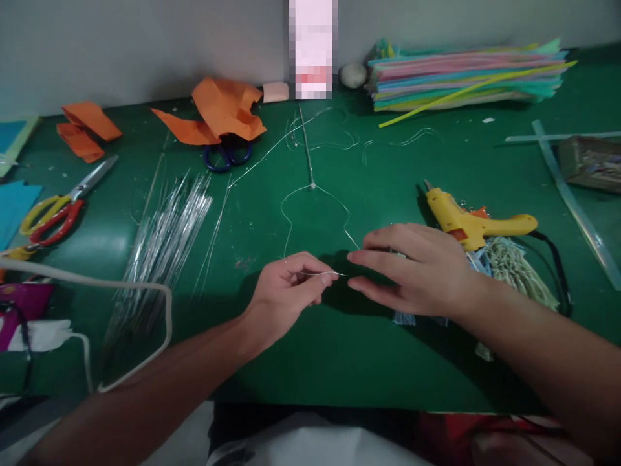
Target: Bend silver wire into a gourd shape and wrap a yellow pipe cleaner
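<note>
My left hand [295,285] pinches the end of a thin pale wire or thread between thumb and forefinger, with the tip poking out to the right. My right hand [412,268] is just to the right, thumb and fingers apart, nothing visible between them. A dark wrapped stem [306,145] lies ahead, ending in a small pale knot. From that knot two thin strands [286,213] spread in a loop, one running to my left hand, the other toward my right fingers. Whether the right fingers touch that strand I cannot tell.
A yellow glue gun [478,220] lies right, near tassel-like bundles [517,272]. Left are silvery wires [167,239], red-yellow scissors [68,207] and a white cable [167,310]. Orange paper [226,110] partly covers blue-handled scissors [228,157]. Pipe cleaners [466,77] are stacked at the back.
</note>
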Demonstrator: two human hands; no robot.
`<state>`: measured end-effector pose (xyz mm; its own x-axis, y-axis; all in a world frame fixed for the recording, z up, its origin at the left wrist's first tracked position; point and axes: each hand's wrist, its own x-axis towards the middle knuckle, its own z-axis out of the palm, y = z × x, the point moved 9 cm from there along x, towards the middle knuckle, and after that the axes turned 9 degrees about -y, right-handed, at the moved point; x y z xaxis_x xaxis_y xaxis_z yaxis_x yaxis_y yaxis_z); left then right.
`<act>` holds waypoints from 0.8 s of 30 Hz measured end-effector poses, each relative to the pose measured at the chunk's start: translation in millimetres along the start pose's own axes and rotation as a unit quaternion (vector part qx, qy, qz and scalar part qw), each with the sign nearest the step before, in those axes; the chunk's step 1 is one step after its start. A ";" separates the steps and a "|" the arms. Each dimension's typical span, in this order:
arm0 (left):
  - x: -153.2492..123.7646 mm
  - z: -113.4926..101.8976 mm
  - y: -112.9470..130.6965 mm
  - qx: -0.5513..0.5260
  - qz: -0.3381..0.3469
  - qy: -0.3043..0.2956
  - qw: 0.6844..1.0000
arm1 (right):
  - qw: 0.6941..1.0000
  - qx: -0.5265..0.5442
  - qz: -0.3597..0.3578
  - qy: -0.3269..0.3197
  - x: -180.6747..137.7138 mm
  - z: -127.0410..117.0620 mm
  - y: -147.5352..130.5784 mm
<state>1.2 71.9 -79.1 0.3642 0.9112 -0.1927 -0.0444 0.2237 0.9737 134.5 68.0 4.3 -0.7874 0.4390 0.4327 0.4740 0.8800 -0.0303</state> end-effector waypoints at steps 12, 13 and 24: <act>2.9 9.1 12.9 0.184 0.071 -0.023 0.980 | 0.995 0.072 0.019 -0.061 11.6 6.5 -11.5; 3.0 9.1 13.7 0.188 0.074 -0.020 0.979 | 0.995 0.069 0.024 -0.061 11.1 6.2 -10.9; 2.8 9.5 18.5 0.177 0.087 -0.027 0.980 | 0.998 0.011 0.009 -0.055 11.4 1.9 -19.4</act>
<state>10.3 75.2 -60.4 0.4295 0.9028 -0.0226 0.2121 -0.0765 0.9743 115.5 56.3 8.1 -0.8184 0.4708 0.3295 0.4805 0.8751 -0.0570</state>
